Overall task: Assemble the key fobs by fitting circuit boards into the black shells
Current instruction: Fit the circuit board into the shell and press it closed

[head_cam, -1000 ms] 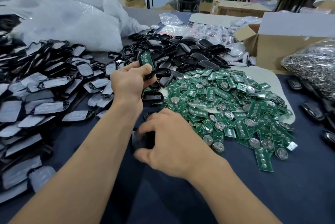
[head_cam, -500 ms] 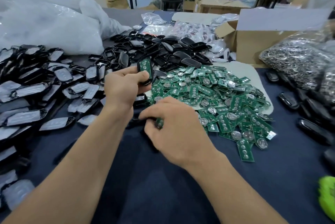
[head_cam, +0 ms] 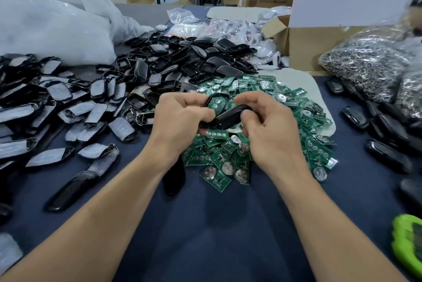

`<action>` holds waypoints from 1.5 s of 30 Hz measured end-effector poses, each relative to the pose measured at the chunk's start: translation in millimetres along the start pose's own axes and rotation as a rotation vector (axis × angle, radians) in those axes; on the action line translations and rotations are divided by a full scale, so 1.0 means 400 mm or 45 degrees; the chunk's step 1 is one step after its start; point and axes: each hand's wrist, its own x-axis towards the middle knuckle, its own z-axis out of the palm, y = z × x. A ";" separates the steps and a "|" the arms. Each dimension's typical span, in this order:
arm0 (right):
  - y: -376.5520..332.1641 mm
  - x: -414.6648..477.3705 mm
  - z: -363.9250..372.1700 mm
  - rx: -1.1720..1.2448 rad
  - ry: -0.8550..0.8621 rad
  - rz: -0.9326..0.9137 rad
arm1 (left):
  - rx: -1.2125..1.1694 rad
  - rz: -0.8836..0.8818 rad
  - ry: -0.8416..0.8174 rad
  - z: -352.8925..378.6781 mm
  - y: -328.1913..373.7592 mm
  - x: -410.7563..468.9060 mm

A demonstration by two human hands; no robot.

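My left hand (head_cam: 180, 119) grips a black shell half with a green circuit board (head_cam: 215, 102) seated in it. My right hand (head_cam: 269, 126) holds a second black shell cover (head_cam: 228, 116) tilted against the first, its lower end near my left thumb. Both hands hover above a heap of green circuit boards (head_cam: 274, 103) with coin cells. A pile of empty black shells (head_cam: 187, 62) lies behind the hands.
Wrapped black parts (head_cam: 57, 108) crowd the left side. Finished black fobs (head_cam: 376, 131) lie at the right beside a bag of metal rings (head_cam: 370, 65). A cardboard box (head_cam: 319, 37) stands at the back right, white plastic bags (head_cam: 50, 28) at the back left, a green object (head_cam: 408, 240) bottom right.
My right hand rose from the table with a black cover and met my left hand. My left hand came down and rightward with the board-filled shell.
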 end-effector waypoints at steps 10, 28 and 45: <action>-0.001 0.015 -0.008 0.122 0.000 0.032 | -0.070 0.037 -0.199 0.006 0.012 -0.011; -0.019 0.017 -0.019 0.688 0.126 0.371 | -0.432 -0.320 -0.320 -0.009 0.013 0.006; -0.022 -0.023 -0.005 -0.545 -0.097 -0.355 | -0.307 -0.179 -0.178 -0.002 0.010 -0.006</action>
